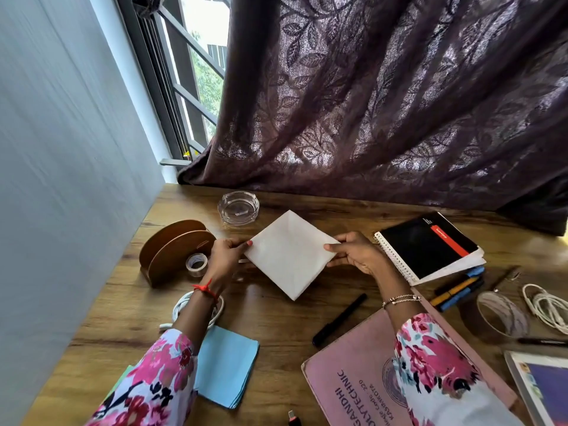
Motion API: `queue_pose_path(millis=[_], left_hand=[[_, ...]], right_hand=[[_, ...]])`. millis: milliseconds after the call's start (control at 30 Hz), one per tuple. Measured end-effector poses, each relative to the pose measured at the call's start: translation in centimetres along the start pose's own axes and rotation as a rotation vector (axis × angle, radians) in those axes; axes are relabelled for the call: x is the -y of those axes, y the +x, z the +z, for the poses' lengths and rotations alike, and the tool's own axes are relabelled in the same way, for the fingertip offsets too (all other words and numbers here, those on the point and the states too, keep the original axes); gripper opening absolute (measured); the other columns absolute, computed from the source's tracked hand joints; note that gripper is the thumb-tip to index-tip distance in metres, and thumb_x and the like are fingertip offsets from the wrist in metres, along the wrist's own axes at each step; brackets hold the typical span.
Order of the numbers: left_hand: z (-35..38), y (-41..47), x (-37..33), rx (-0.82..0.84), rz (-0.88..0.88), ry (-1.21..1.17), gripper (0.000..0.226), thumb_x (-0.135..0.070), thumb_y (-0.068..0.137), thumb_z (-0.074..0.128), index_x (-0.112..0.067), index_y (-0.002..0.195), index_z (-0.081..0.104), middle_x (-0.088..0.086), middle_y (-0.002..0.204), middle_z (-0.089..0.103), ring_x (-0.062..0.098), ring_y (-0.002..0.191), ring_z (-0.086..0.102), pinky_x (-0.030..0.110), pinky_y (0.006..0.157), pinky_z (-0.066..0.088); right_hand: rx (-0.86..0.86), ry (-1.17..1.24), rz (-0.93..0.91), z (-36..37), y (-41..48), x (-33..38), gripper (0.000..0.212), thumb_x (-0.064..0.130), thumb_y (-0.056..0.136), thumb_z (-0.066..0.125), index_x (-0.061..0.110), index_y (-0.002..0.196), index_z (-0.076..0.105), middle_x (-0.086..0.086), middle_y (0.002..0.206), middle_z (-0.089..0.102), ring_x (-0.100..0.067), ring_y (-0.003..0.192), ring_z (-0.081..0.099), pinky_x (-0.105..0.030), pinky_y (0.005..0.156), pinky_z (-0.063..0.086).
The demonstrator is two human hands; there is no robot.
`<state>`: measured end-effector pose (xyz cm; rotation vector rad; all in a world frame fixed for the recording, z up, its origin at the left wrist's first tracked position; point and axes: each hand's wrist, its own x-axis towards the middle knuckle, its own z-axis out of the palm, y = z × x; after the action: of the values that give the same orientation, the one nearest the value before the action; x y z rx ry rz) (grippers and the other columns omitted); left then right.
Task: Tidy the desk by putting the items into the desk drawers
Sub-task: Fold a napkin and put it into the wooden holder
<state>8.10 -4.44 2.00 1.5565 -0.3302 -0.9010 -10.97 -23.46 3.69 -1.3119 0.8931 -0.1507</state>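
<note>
Head view shows a white envelope [289, 256] held over the wooden desk [276, 327], between a glass ashtray [238, 208] and a black marker [339, 319]. The left hand [226, 253] pinches its left corner and the right hand [358, 255] its right corner. No drawer is visible. Keeping the envelope flat, with a light but firm grip, should prevent creasing on the way there.

A dark leaf-patterned curtain [384, 96] hangs across the barred window [196, 72], beside a pale wall [61, 149].
</note>
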Motion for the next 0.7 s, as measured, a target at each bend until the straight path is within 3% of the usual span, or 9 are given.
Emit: queue_pose_path(millis=[100, 267, 367, 700], left_hand=[[0.0, 0.0, -0.2, 0.056, -0.036, -0.013, 0.017, 0.001, 0.090, 0.053, 0.001, 0.104, 0.064, 0.009, 0.081, 0.066, 0.010, 0.056, 0.068, 0.024, 0.050, 0.057], [-0.4, 0.0, -0.4, 0.122, -0.056, 0.031, 0.024, 0.009, 0.087, 0.053, 0.004, 0.109, 0.062, 0.007, 0.078, 0.068, 0.009, 0.057, 0.068, 0.022, 0.053, 0.058], [-0.8, 0.1, -0.4, 0.128, -0.047, 0.057, 0.024, 0.011, 0.086, 0.053, 0.006, 0.108, 0.062, 0.001, 0.070, 0.070, 0.009, 0.057, 0.068, 0.022, 0.053, 0.057], [-1.2, 0.2, -0.4, 0.154, -0.046, 0.084, 0.024, 0.009, 0.088, 0.051, 0.007, 0.110, 0.061, 0.010, 0.087, 0.067, 0.008, 0.060, 0.069, 0.019, 0.054, 0.057]], right_hand=[[0.006, -0.019, 0.008, -0.2, -0.1, 0.1, 0.024, -0.003, 0.085, 0.058, -0.008, 0.108, 0.058, -0.012, 0.090, 0.066, -0.013, 0.065, 0.070, -0.024, 0.053, 0.058], [-0.002, -0.039, -0.008, -0.5, -0.5, 0.3, 0.028, -0.004, 0.084, 0.059, -0.005, 0.112, 0.057, -0.012, 0.095, 0.065, -0.020, 0.078, 0.066, -0.025, 0.054, 0.059], [-0.019, -0.014, -0.011, -0.6, -0.5, 0.2, 0.031, -0.004, 0.081, 0.063, -0.001, 0.112, 0.057, -0.013, 0.095, 0.066, -0.017, 0.069, 0.070, -0.025, 0.053, 0.059], [-0.063, 0.030, 0.007, -0.6, -0.3, -0.5, 0.029, 0.000, 0.078, 0.068, -0.001, 0.106, 0.059, -0.012, 0.089, 0.067, -0.015, 0.061, 0.070, -0.026, 0.051, 0.058]])
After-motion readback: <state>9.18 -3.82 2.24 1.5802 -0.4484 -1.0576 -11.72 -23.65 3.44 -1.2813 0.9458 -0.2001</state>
